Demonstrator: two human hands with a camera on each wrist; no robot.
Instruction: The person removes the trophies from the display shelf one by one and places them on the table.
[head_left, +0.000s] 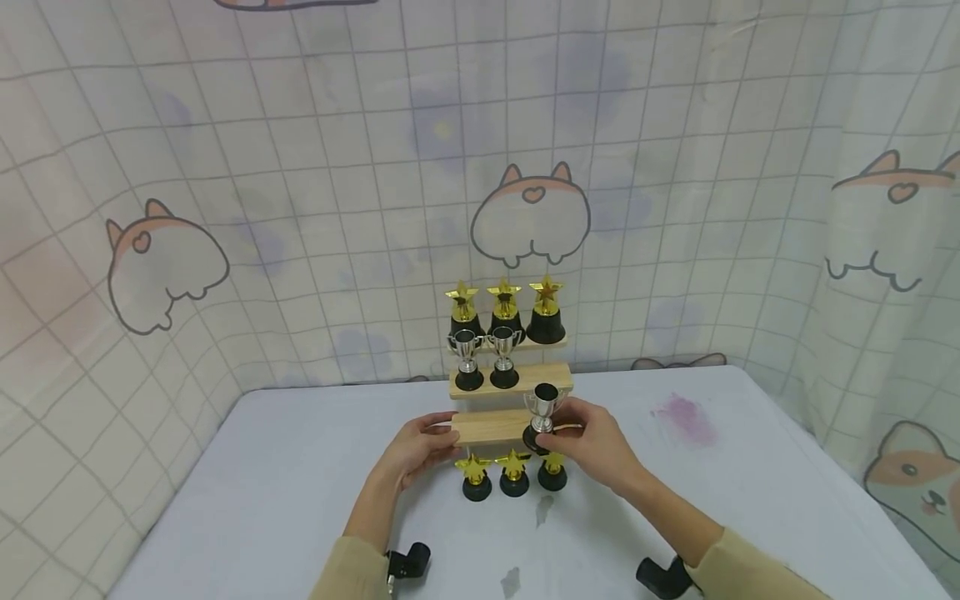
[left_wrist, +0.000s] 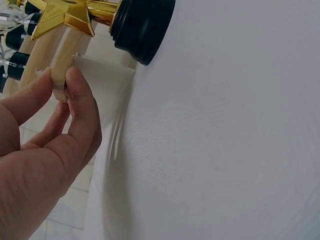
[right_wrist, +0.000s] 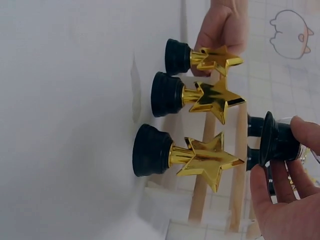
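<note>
A small silver trophy cup with a black base is in my right hand. In the right wrist view, the thumb and fingers grip its black base. It is over the right part of the lowest wooden board of a tiered stand, apparently raised off it. My left hand pinches that board's left end between thumb and fingers. Two more silver cups, one left and one right, stand upright on the middle board.
Three gold star trophies stand on the top board. Three more, including a left one, a middle one and a right one, stand on the white table before the stand. A patterned curtain hangs behind.
</note>
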